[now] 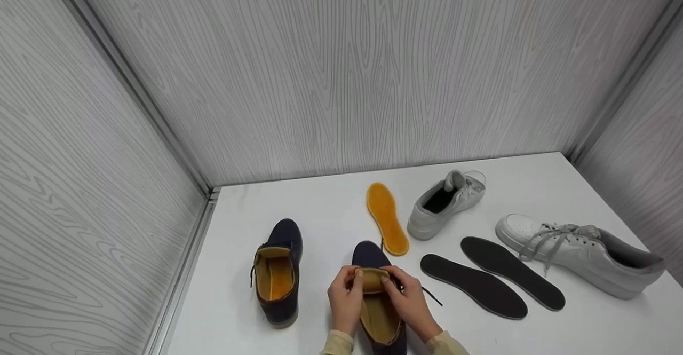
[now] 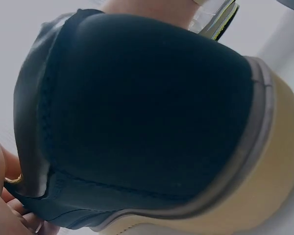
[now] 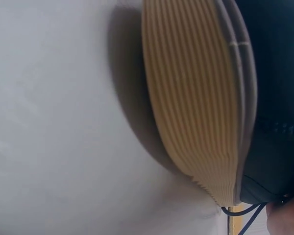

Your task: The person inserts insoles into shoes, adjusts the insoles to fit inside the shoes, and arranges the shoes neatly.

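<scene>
A dark navy shoe (image 1: 370, 254) with a tan lining points away from me at the front of the table. My left hand (image 1: 346, 297) pinches the left side of its opening by the tongue (image 1: 373, 280). On the other side, my right hand (image 1: 410, 300) pinches the same area, thumb over the tan tongue. The left wrist view is filled by the shoe's heel (image 2: 152, 107), with fingers (image 2: 5, 210) at the lower left. Its ridged tan sole (image 3: 193, 83) shows in the right wrist view. A lace (image 1: 432, 296) trails out right of the shoe.
Left stands the matching navy shoe (image 1: 285, 232), an orange insole inside. Another orange insole (image 1: 385, 217) lies behind my hands. To the right are two black insoles (image 1: 475, 286) (image 1: 512, 270), a white sneaker (image 1: 427, 221) and a second white sneaker (image 1: 581, 259). Wood-grain panels (image 1: 341, 77) enclose the white table (image 1: 229, 269).
</scene>
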A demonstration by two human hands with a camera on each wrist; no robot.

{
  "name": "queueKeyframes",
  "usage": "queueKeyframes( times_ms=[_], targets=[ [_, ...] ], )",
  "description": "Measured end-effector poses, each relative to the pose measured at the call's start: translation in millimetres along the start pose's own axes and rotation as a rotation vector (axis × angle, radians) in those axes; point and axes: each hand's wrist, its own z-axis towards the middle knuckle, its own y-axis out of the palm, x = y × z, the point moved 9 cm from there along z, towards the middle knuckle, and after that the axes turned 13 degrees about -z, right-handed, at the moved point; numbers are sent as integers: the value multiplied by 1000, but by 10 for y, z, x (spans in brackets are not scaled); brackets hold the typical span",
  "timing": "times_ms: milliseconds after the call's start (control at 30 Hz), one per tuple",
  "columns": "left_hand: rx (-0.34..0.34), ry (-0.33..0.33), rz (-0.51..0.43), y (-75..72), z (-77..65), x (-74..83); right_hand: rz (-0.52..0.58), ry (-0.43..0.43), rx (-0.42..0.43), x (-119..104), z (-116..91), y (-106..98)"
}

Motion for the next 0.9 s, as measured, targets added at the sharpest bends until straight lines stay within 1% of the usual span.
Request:
queueKeyframes(
  times_ms=[167,233,300,600,700,900],
  targets=[
    [-2,-18,13,4,10,-16,-13,7,15,198,18,90],
    [-2,-14,15,1,16,-10,-26,18,18,287,35,129],
    [-2,-8,22,-2,24,-2,-36,31,16,328,52,146],
    [1,21,47,-6,18,12,-83,60,14,303,87,152],
    [10,28,63,-14,11,8,-79,78,6,304,87,162],
    [32,76,85,-29,-5,50,-82,76,12,290,113,162]
  ],
)
